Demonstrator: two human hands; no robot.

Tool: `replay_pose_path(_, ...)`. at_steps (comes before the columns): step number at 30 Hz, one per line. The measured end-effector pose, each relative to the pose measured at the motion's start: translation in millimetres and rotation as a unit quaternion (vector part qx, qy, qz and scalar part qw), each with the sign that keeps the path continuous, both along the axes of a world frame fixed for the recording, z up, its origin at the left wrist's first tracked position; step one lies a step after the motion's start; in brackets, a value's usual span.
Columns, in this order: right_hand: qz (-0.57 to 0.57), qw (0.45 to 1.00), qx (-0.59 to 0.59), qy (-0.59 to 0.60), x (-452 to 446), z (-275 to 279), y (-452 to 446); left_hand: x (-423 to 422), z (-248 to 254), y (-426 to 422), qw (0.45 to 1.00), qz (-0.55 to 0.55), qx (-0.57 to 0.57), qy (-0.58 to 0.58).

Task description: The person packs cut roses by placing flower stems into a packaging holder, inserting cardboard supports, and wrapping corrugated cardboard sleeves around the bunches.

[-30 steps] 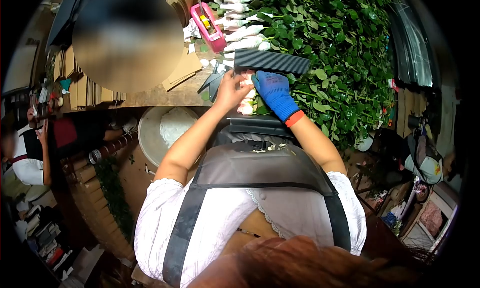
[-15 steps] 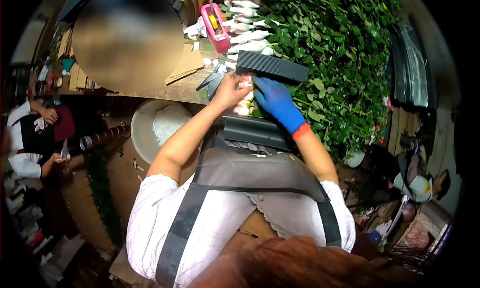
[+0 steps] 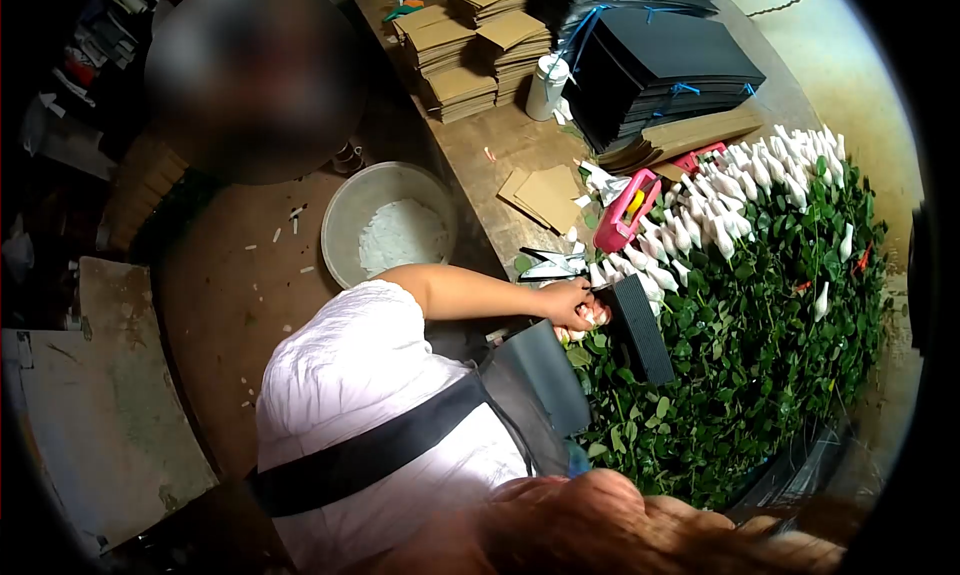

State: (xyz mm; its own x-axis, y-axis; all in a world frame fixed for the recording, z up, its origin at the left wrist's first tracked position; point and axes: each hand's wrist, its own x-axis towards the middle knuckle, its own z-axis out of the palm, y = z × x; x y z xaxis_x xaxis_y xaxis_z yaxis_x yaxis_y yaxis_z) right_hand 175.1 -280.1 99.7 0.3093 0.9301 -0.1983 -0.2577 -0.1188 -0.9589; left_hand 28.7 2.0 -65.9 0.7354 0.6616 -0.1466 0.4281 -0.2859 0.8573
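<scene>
My left hand [image 3: 568, 303] reaches over the table edge, its fingers curled round the pale pink rose heads [image 3: 592, 318]. Those roses sit between an upright black ribbed panel [image 3: 640, 330] and a smooth dark grey sheet [image 3: 545, 375] nearer my body. Of my right hand, only a blue patch that looks like its glove [image 3: 578, 459] shows beside my hair; its fingers are hidden. Just beyond my left hand lie dark pointed pieces with pale edges [image 3: 550, 263].
White-wrapped rose buds [image 3: 715, 200] line the far side of a mass of leafy stems [image 3: 740, 375]. A pink tape dispenser [image 3: 627, 210], cardboard pieces [image 3: 540, 197], a white bottle [image 3: 547, 87] and tied black sheets [image 3: 660, 70] lie on the table. A pale tub [image 3: 340, 225] stands left.
My view has swung round, showing more of the table's far end. My left hand remains at the roses; my gloved right hand has left them and dropped toward my body, mostly out of sight.
</scene>
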Motion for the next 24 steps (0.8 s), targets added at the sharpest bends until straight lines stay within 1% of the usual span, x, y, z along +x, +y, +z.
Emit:
replay_pose_path(2,-0.038,0.983,0.057,0.168,-3.9,-2.3,-5.7,4.6,-9.0,3.8,1.0,-0.019,0.003,0.013)
replay_pose_path(3,-0.042,0.97,0.079,0.225,-4.1,-3.8,-6.6,5.1,-14.0,3.7,1.0,-0.01,0.001,0.009)
replay_pose_path(4,-0.034,0.957,0.099,0.271,-2.9,-6.1,-6.5,-2.8,12.8,-0.9,0.999,-0.005,0.028,0.018)
replay_pose_path(5,-0.017,0.943,0.118,0.312,-2.5,-8.5,-4.2,9.0,-16.3,3.8,0.987,0.102,-0.119,-0.037)
replay_pose_path(6,0.0,0.924,0.143,0.354,-1.6,-13.6,2.0,23.3,-43.9,7.3,0.939,0.199,-0.265,-0.088)
replay_pose_path(7,0.053,0.894,0.186,0.405,7.3,-30.1,7.9,20.5,-38.7,5.1,0.958,0.17,-0.218,-0.073)
replay_pose_path(8,0.041,0.922,0.176,0.343,-3.6,-19.8,17.4,12.0,-28.5,4.4,0.975,0.132,-0.171,-0.059)
replay_pose_path(9,0.062,0.946,0.152,0.279,-6.3,-22.6,22.5,11.5,-20.6,6.4,0.943,0.121,-0.292,-0.105)
replay_pose_path(10,0.052,0.985,0.027,0.16,-16.0,-8.5,32.8,14.6,-17.7,10.7,0.893,0.11,-0.411,-0.144)
replay_pose_path(11,0.143,0.985,0.094,-0.037,-14.0,-9.7,51.4,19.1,-50.6,12.0,0.921,0.077,-0.333,-0.186)
replay_pose_path(12,0.175,0.967,0.087,-0.166,-15.1,1.0,70.7,22.2,-70.2,13.8,0.928,0.057,-0.304,-0.209)
replay_pose_path(13,0.166,0.954,0.105,-0.227,-13.7,-12.7,85.3,25.5,-89.7,15.2,0.932,0.038,-0.276,-0.233)
replay_pose_path(14,0.137,0.938,0.122,-0.294,-8.7,-29.4,98.9,20.1,-85.4,18.5,0.964,-0.017,-0.173,-0.203)
replay_pose_path(15,0.116,0.905,0.106,-0.396,-2.9,-41.0,112.8,14.5,-79.9,21.2,0.981,-0.063,-0.056,-0.173)
replay_pose_path(16,0.116,0.851,0.061,-0.508,4.4,-52.8,123.2,8.8,-74.3,23.7,0.982,-0.097,0.058,-0.151)
replay_pose_path(17,0.114,0.818,-0.009,-0.563,8.9,-61.5,130.6,3.7,-75.3,31.7,0.975,-0.116,0.09,-0.164)
replay_pose_path(18,0.114,0.779,-0.079,-0.611,9.8,-67.7,135.2,-5.7,-65.2,36.9,0.982,-0.103,0.087,-0.134)
replay_pose_path(19,0.112,0.779,-0.106,-0.608,8.9,-70.6,136.2,-15.4,-53.7,41.7,0.987,-0.09,0.084,-0.103)
replay_pose_path(20,0.113,0.778,-0.131,-0.604,7.7,-72.7,138.1,-27.9,-13.4,38.9,0.998,-0.044,0.046,-0.03)
replay_pose_path(21,0.113,0.776,-0.154,-0.601,8.1,-74.8,141.8,-34.7,16.2,28.5,0.976,0.03,0.215,0.012)
replay_pose_path(23,0.101,0.773,-0.153,-0.608,7.6,-81.8,140.4,-35.5,46.0,15.7,0.948,-0.04,0.298,-0.104)
replay_pose_path(24,0.095,0.771,-0.152,-0.611,6.5,-84.9,139.4,-33.3,53.0,14.5,0.924,-0.075,0.338,-0.16)
